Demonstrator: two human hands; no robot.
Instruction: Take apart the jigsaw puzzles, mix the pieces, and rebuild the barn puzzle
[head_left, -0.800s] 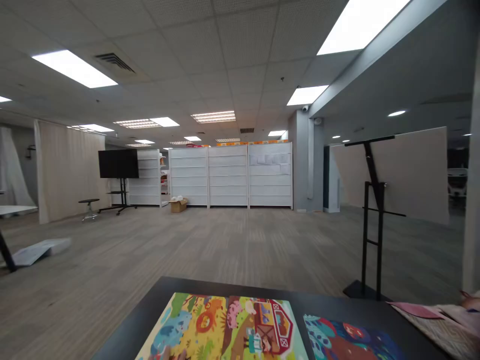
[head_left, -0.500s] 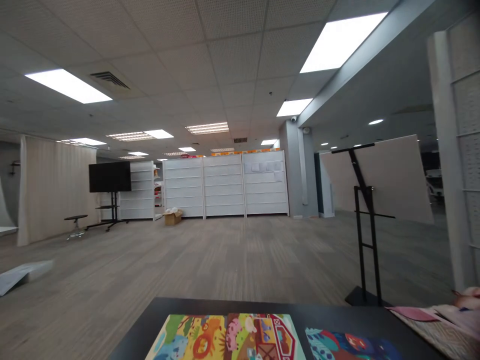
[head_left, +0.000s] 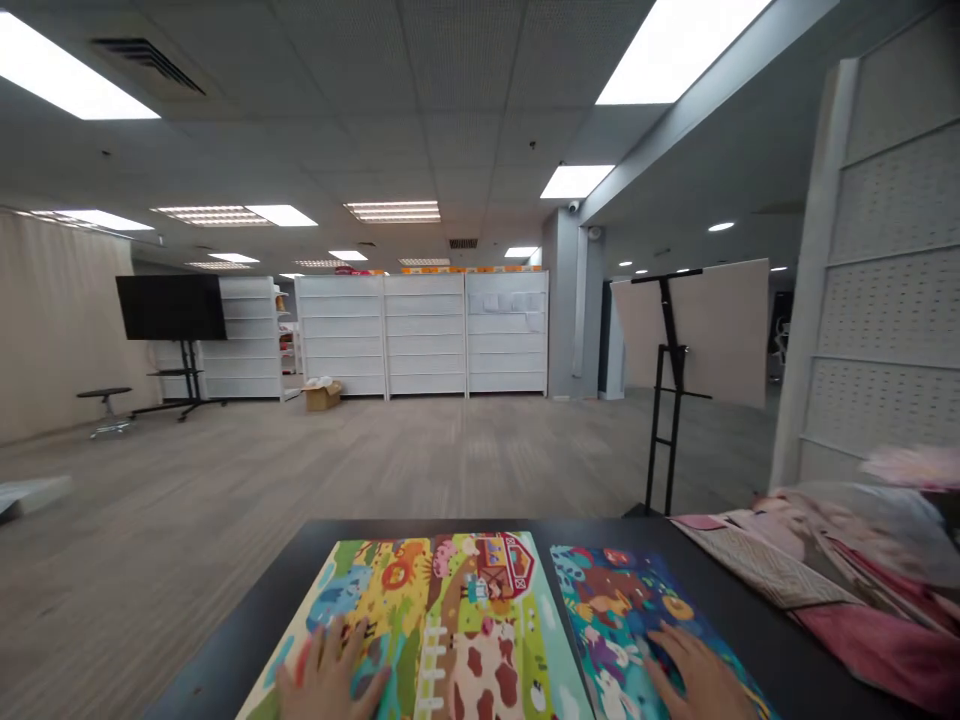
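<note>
From the head-worn camera, the one view, a dark counter [head_left: 247, 640] juts into a wide carpeted room. Side by side on it lie three bright animal pictures, flat and face up. A yellow savanna picture [head_left: 397, 600] with a lion is at left; a green farm picture [head_left: 491, 640] with a cow and a red barn adjoins it along a seam. Whether these two are one spread or separate boards, I cannot tell. Just beyond a narrow strip of counter, at right, lies a dark blue picture [head_left: 637, 600] with a white rabbit.

The left hand [head_left: 330, 675] is open, fingers spread, over the lower savanna picture, apparently resting there and gripping nothing. The right hand [head_left: 694, 675] is likewise open over the blue picture. Palms down and spread would suit steadying or lining up flat pieces; laid flat, all three can be seen and reached together.

A pink fabric bundle [head_left: 877, 600] sits at the counter's right side, probably out of the hands' way. Beyond stand a black easel [head_left: 667, 380] and white shelves [head_left: 424, 345].
</note>
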